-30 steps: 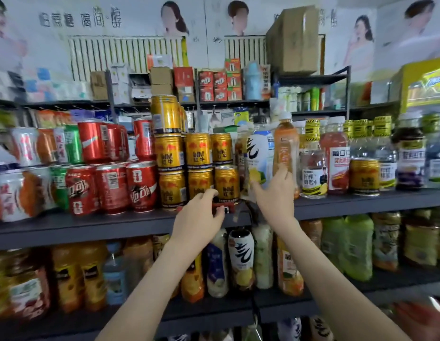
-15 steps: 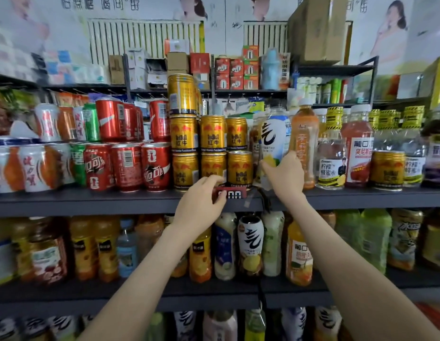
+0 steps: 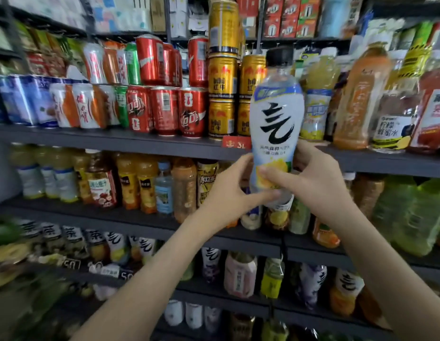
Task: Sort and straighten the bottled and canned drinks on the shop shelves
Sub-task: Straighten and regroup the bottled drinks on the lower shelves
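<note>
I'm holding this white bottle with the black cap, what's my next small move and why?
Probably lower the white bottle, gripped by left hand and right hand, toward the lower shelf: the matching bottles there bear the same black brush character.

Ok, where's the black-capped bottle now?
Head view, right of centre: bottle held upright by left hand and right hand, in front of the gold cans.
</note>
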The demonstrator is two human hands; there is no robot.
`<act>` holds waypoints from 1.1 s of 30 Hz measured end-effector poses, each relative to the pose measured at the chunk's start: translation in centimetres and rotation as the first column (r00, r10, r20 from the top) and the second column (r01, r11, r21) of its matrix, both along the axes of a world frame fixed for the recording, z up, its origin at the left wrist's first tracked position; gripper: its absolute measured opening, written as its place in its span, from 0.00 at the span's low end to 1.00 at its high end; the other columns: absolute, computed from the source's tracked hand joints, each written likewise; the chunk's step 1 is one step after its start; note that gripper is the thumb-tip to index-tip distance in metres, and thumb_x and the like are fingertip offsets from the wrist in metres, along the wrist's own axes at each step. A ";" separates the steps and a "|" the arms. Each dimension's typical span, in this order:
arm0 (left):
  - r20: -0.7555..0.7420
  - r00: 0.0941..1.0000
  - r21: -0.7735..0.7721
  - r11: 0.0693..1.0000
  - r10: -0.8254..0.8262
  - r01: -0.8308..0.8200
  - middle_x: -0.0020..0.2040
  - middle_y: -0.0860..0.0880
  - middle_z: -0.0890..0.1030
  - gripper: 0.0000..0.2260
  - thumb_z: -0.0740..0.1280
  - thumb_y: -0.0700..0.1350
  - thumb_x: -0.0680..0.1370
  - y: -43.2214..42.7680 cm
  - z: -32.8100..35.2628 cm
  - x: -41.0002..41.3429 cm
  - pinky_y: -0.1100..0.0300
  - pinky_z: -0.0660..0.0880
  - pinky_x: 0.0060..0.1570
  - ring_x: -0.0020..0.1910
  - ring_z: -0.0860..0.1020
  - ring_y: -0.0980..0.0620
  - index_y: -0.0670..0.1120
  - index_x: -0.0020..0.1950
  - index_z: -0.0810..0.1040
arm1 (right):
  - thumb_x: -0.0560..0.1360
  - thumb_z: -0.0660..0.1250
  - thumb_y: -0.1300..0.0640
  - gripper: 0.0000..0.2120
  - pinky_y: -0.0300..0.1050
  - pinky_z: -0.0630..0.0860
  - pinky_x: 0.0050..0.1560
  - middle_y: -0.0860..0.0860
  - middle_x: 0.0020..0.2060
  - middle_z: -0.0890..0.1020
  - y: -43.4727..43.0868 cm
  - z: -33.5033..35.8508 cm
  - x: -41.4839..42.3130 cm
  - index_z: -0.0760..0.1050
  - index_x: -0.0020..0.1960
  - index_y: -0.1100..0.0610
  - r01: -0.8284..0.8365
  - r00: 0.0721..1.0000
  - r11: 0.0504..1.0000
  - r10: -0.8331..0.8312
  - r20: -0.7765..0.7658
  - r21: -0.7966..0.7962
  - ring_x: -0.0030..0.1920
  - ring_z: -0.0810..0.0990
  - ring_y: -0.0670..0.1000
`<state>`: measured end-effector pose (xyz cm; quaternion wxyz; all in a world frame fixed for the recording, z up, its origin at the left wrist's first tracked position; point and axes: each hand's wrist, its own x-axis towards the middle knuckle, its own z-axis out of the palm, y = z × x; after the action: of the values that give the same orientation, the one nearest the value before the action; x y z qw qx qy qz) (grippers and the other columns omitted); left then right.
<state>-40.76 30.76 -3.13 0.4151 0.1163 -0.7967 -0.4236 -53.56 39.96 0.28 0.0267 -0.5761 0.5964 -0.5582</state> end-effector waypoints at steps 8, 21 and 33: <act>0.313 0.944 0.048 0.990 0.108 -0.129 0.62 0.56 0.76 0.25 0.76 0.48 0.70 -0.3 -8.2 5.1 0.68 0.75 0.52 0.58 0.76 0.61 0.60 0.64 0.72 | 0.66 0.76 0.51 0.24 0.34 0.78 0.48 0.39 0.51 0.82 -1.4 -8.5 1.9 0.74 0.59 0.46 -0.290 0.953 0.912 0.247 0.174 0.289 0.50 0.80 0.36; 0.507 0.827 -0.038 0.965 0.243 -0.260 0.60 0.61 0.72 0.22 0.67 0.55 0.77 -9.4 -11.2 13.2 0.74 0.67 0.50 0.59 0.70 0.63 0.52 0.69 0.70 | 0.68 0.77 0.56 0.28 0.45 0.80 0.54 0.47 0.58 0.81 -9.8 -16.6 7.9 0.72 0.66 0.55 -0.131 0.881 0.975 0.031 0.472 0.181 0.56 0.81 0.46; 0.619 0.772 0.089 0.963 0.146 -0.253 0.52 0.50 0.80 0.10 0.65 0.46 0.79 -17.7 -17.7 17.1 0.62 0.72 0.47 0.51 0.77 0.53 0.46 0.59 0.76 | 0.68 0.77 0.54 0.24 0.57 0.79 0.53 0.41 0.46 0.81 -9.6 -21.2 12.0 0.73 0.61 0.52 0.126 0.868 0.904 -0.300 0.397 0.408 0.50 0.82 0.52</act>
<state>-23.68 13.04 -20.79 0.1689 0.3644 -0.8322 -0.3823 -41.60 30.41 -20.90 0.2090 -0.3449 0.7288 -0.5534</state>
